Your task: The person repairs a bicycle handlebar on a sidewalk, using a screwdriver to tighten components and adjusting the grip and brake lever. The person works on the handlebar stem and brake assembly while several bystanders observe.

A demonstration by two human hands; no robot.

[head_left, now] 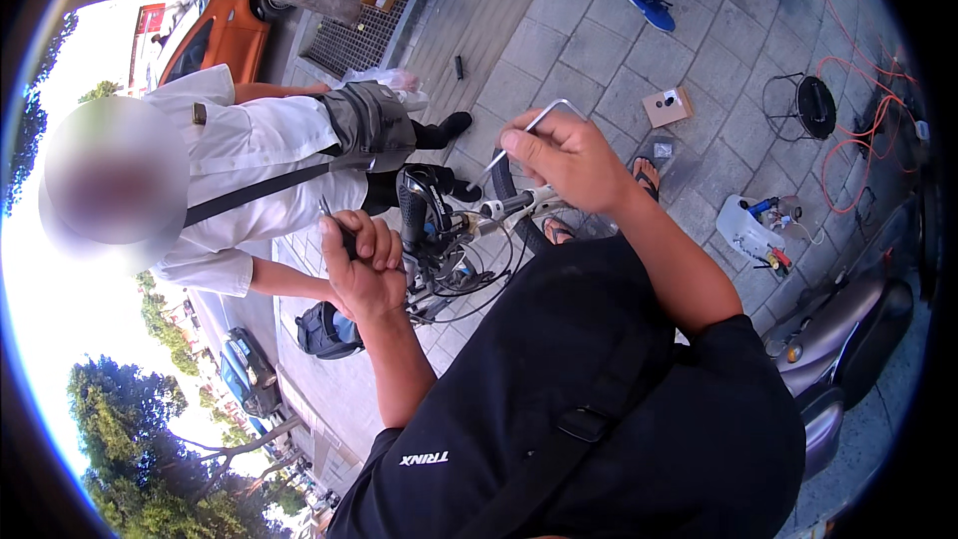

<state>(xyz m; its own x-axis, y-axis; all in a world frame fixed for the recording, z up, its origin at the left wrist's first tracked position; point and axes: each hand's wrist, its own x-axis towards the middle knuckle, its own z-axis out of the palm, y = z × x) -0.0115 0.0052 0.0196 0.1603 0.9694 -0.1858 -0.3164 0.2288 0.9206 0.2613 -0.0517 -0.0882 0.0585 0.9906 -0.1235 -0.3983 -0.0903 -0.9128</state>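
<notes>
A bicycle (516, 205) with a white frame, dark grips and looping black cables is in front of my body. My right hand (574, 162) is closed around a silver L-shaped hex key (545, 114), held over the bicycle's front end. The key's long arm slants down to the left, and its bent end shows above the fingers. To the left of the handlebar is my raised left hand (365, 258). Its fingers wrap a small dark-handled tool with a thin metal tip (324, 206); most of the tool is hidden in the palm.
A person in a white shirt (269, 130) stands close beside the bicycle at left. On the paving lie a cardboard box (669, 108), a white tub of tools (748, 232), and an orange hose (836, 152) near a black round object (815, 107). A parked scooter (833, 349) is at right.
</notes>
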